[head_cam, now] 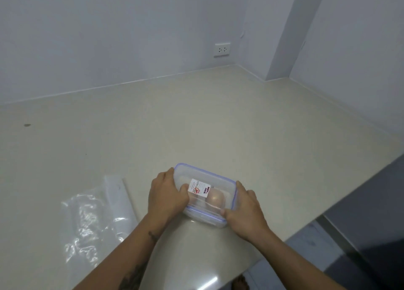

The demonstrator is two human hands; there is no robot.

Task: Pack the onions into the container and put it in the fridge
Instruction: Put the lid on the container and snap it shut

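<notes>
— Where's the container (pixel 209 202) now?

— I have it on the counter (pixel 196 123), near the front edge and toward the right corner. It sits flat with its clear lid (pixel 218 180) on, blue seal around the rim, a white label (pixel 199 188) on top.

— And the hands?

— Both are on it. My left hand (pixel 167 197) is laid over the lid's left side, fingers bent onto the top. My right hand (pixel 246 207) grips the near right corner, thumb pressed along the front rim. So they're apart, one clamped on each side of the box.

— Can you see the onions?

— One onion (pixel 215 199) shows through the lid, pale pinkish, toward the right half. The left half is hidden by my hand; I can't tell how many are inside.

— Anything else on the counter?

— A crumpled clear bag (pixel 91 219) lies left of the container, apart from it, close to the front edge.
</notes>
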